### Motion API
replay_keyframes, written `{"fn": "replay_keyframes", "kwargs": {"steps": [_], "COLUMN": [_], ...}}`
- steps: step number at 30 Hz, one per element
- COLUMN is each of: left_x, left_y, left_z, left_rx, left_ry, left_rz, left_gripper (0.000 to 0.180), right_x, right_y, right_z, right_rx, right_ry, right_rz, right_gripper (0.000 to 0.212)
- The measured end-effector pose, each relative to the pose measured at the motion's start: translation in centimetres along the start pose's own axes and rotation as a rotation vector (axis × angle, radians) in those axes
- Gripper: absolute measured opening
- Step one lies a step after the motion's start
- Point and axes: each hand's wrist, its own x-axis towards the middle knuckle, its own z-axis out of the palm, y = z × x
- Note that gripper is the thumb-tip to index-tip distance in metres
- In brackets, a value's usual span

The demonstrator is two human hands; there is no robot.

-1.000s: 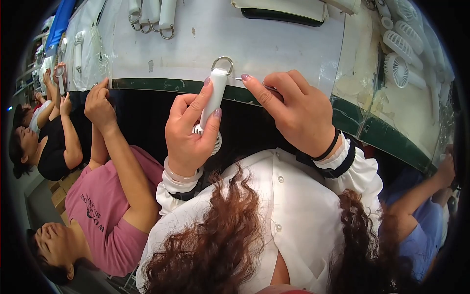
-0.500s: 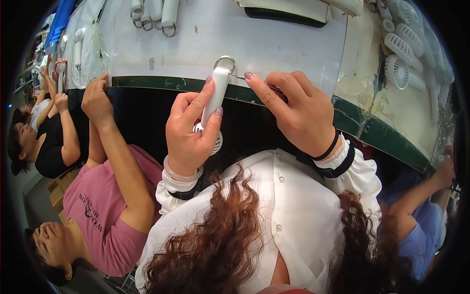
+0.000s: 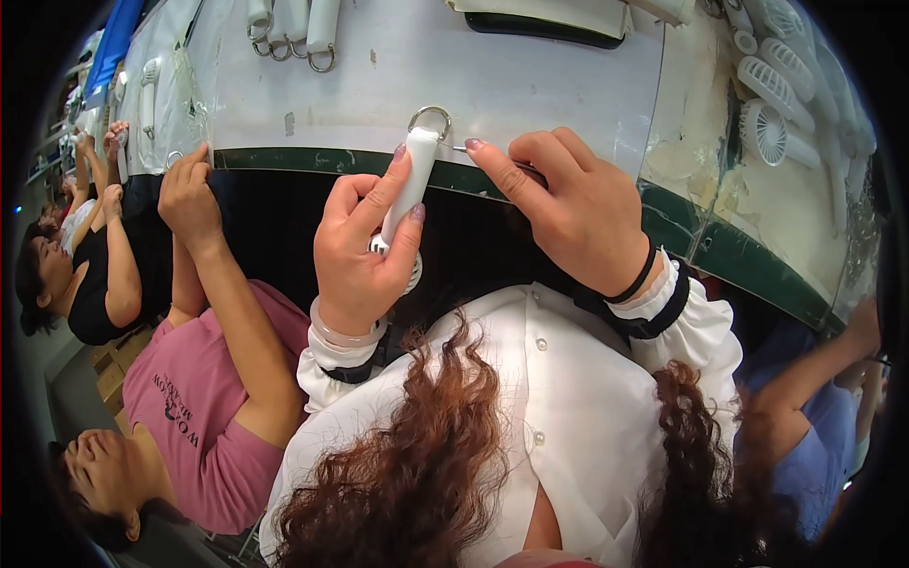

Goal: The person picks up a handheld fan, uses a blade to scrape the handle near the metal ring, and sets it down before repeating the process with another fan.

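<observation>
Left hand (image 3: 365, 246): closed on a slim white plastic handheld fan (image 3: 409, 194), thumb and fingers pinching its handle. The fan is tilted, ringed end pointing away from the wearer, grilled head partly hidden behind the left hand. At its far end, just beyond the left fingertips, a round silver metal ring (image 3: 431, 115). The ring shows against the white tabletop (image 3: 530, 99), the handle crossing in front of its dark green edge (image 3: 284, 161).

Right hand (image 3: 582, 218): fingers curled round a thin metal-shafted tool (image 3: 456, 148), index finger extended along it. The shaft points left toward the fan's ringed end; whether the tip touches cannot be told.

Beyond the left hand, farther left: a group of white plastic handles with silver rings (image 3: 322, 28). Beyond the right hand: a long black-and-cream object (image 3: 544, 28), cut off above. Well to the right of the right hand: a pile of white plastic fans with slotted heads (image 3: 772, 80).

Left of the left hand: a co-worker in a pink short-sleeved shirt (image 3: 204, 417), one hand raised at the table edge.
</observation>
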Motion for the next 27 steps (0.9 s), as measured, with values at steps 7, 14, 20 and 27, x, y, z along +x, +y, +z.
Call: {"fn": "replay_keyframes", "kwargs": {"steps": [7, 14, 20, 27], "left_x": [0.0, -0.3, -0.7, -1.1], "left_y": [0.1, -0.7, -0.2, 0.7], "left_z": [0.0, -0.1, 0.2, 0.2], "left_rx": [-0.022, -0.262, -0.551, -0.594], "left_ry": [0.002, -0.037, -0.055, -0.046], "left_rz": [-0.001, -0.091, -0.219, -0.161], "left_gripper": [0.051, 0.048, 0.047, 0.046], "right_x": [-0.1, -0.2, -0.3, 0.3], "right_y": [-0.1, -0.3, -0.2, 0.3], "right_z": [-0.1, 0.6, 0.7, -0.6], "right_rx": [-0.019, -0.091, -0.047, 0.304], "right_ry": [-0.029, 0.065, 0.18, 0.147], "right_rz": [-0.008, -0.002, 0.089, 0.234], "right_gripper": [0.052, 0.055, 0.054, 0.043]}}
